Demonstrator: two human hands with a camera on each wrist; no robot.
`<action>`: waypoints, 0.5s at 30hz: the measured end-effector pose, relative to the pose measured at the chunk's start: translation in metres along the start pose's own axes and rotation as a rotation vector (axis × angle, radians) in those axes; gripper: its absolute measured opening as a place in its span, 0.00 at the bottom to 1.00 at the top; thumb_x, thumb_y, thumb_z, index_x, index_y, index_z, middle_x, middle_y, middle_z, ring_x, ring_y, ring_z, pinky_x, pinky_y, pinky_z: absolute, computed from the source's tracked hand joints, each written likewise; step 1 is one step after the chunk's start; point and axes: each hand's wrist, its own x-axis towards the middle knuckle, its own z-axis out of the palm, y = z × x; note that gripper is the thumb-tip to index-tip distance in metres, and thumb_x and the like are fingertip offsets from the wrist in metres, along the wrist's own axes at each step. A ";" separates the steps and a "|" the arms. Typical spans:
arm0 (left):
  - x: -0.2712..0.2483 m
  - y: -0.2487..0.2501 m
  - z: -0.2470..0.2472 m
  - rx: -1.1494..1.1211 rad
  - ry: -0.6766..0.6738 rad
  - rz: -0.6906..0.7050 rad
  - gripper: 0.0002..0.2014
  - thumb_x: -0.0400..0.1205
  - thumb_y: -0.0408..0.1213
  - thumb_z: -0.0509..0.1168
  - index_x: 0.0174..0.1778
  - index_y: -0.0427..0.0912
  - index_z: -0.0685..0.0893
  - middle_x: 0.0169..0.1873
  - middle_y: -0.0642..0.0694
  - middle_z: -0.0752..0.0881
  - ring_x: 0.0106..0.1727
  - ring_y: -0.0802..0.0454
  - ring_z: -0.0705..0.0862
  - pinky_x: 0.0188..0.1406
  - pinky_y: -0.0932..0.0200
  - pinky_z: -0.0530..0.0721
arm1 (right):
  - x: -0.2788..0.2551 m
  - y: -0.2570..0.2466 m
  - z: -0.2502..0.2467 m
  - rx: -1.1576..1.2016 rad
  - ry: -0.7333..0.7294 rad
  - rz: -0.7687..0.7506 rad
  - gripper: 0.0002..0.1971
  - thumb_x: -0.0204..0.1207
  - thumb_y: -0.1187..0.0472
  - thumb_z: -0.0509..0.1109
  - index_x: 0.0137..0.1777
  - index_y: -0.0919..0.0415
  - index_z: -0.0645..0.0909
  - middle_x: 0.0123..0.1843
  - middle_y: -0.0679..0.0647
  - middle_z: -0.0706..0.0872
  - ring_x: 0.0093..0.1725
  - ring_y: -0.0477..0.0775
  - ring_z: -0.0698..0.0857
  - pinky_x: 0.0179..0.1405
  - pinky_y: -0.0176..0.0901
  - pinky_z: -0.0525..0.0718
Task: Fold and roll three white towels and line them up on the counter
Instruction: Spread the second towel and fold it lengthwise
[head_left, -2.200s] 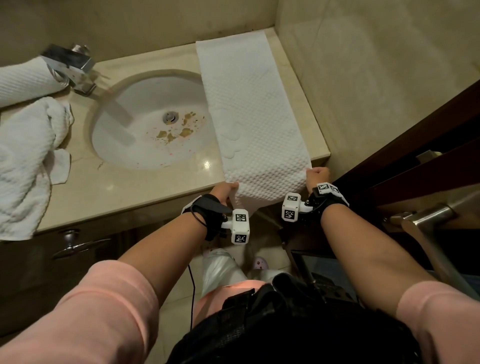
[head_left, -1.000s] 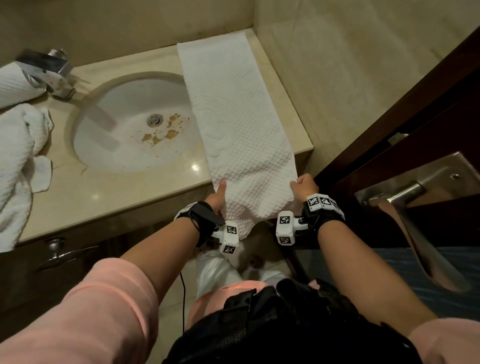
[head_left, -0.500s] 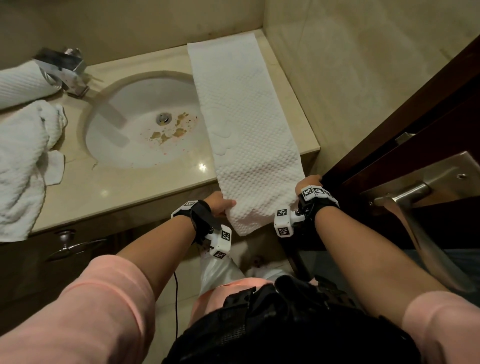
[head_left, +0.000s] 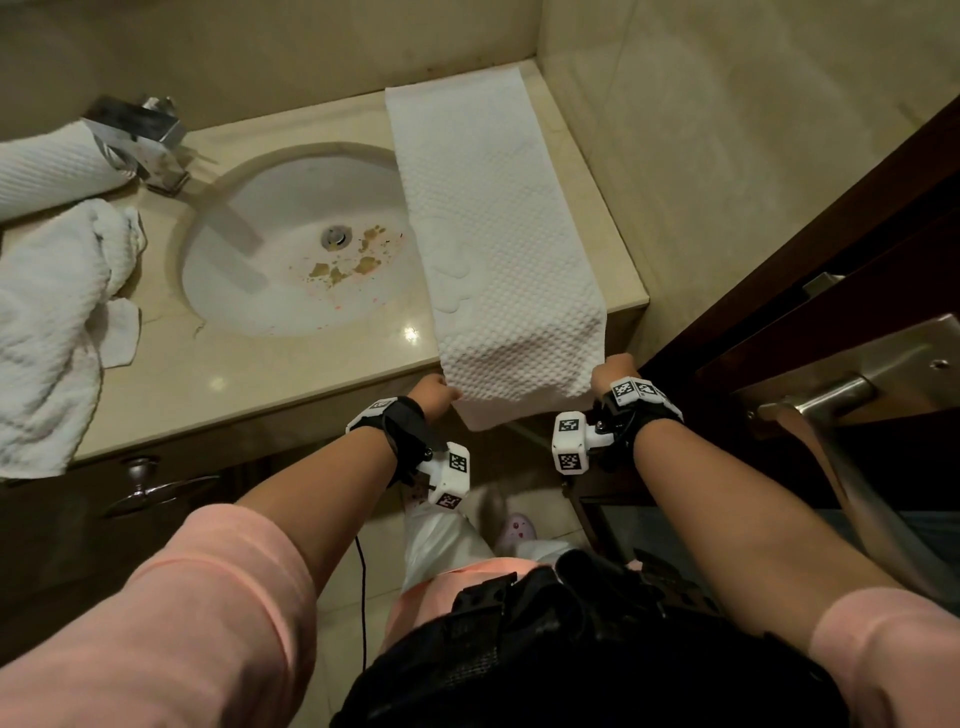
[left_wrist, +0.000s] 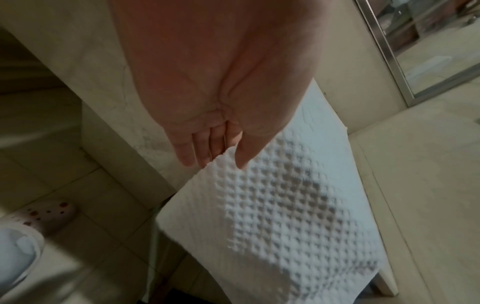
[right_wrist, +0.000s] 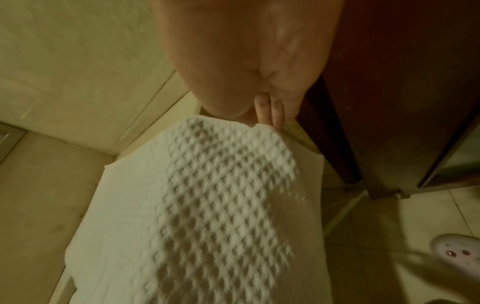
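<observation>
At the near edge of the counter (head_left: 291, 379), to the right of the sink (head_left: 270, 291), a long folded white towel (head_left: 498, 249) lies flat, running from the back wall to the front lip, where its near end hangs over the edge. The left hand (head_left: 434, 396) pinches that end's left corner: in the left wrist view the thumb lies on top of the waffle weave and the fingers (left_wrist: 200, 148) sit underneath. The right hand (head_left: 613, 371) holds the right corner the same way; in the right wrist view only two fingertips (right_wrist: 270, 115) show at the towel's edge, the rest tucked behind the palm. Between the two grips the cloth is drawn level, with a folded layer hanging below it.

Well to the left of the grips, past the sink, a rolled towel (head_left: 52, 171) lies by the chrome tap (head_left: 145, 140), and a crumpled towel (head_left: 47, 332) sits in a heap nearer the front edge. The basin has brownish stains around the drain. To the right of the right hand stand a dark wooden door (head_left: 831, 249) and its metal handle (head_left: 821, 395). Below the hands, a perforated clog (head_left: 517, 527) rests on the tiled floor.
</observation>
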 end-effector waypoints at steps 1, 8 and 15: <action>0.002 0.001 -0.001 -0.023 0.014 -0.001 0.16 0.82 0.26 0.62 0.65 0.25 0.77 0.61 0.34 0.82 0.61 0.40 0.81 0.63 0.47 0.77 | 0.005 0.001 0.003 -0.006 0.007 -0.001 0.22 0.84 0.67 0.56 0.77 0.71 0.66 0.75 0.67 0.73 0.71 0.65 0.75 0.58 0.46 0.76; 0.003 0.008 -0.004 -0.123 0.007 -0.022 0.19 0.82 0.24 0.62 0.70 0.25 0.74 0.68 0.31 0.78 0.70 0.35 0.76 0.70 0.45 0.73 | 0.008 -0.003 0.014 0.273 0.089 -0.039 0.21 0.80 0.70 0.56 0.72 0.59 0.65 0.64 0.62 0.77 0.63 0.64 0.78 0.59 0.49 0.74; 0.014 -0.011 0.014 -0.330 -0.023 0.031 0.26 0.77 0.22 0.67 0.73 0.31 0.72 0.68 0.37 0.79 0.71 0.39 0.77 0.73 0.44 0.73 | 0.011 -0.009 0.023 0.479 0.050 -0.097 0.32 0.77 0.76 0.64 0.80 0.68 0.58 0.73 0.63 0.75 0.71 0.63 0.76 0.71 0.52 0.75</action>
